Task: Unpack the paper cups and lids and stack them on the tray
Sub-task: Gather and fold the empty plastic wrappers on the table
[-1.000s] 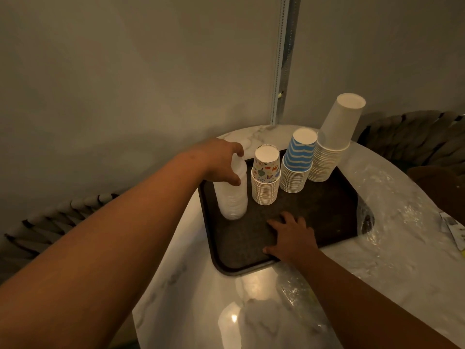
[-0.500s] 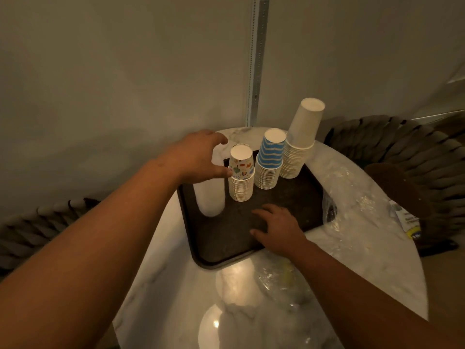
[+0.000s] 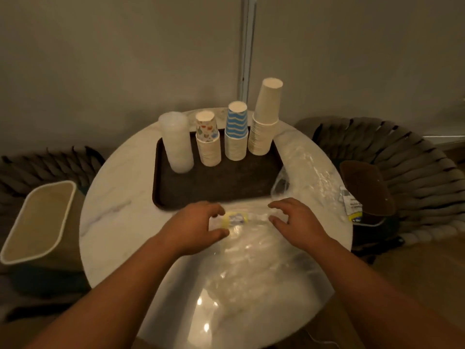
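Note:
On the dark tray (image 3: 176, 197) stand, left to right, a translucent stack of lids (image 3: 177, 144), a stack of patterned cups (image 3: 207, 142), a blue-striped cup stack (image 3: 236, 132) and a tall plain cup stack (image 3: 265, 119). All cups are upside down along the tray's far side. My left hand (image 3: 196, 224) and right hand (image 3: 294, 219) hover with curved, spread fingers over a crumpled clear plastic wrapper (image 3: 251, 248) with a yellow label (image 3: 235, 219), just in front of the tray. Whether the fingers touch the plastic is unclear.
The round marble table (image 3: 115, 215) carries more clear wrapping (image 3: 309, 172) at the right with a printed label (image 3: 351, 205). A beige bin (image 3: 37, 222) stands on the floor at left. Woven chairs (image 3: 412, 172) flank the table; a wall is behind.
My left hand let go of the lid stack and my right hand left the tray. Both came back to the wrapper at the table's front. The camera pulled back and tilted down.

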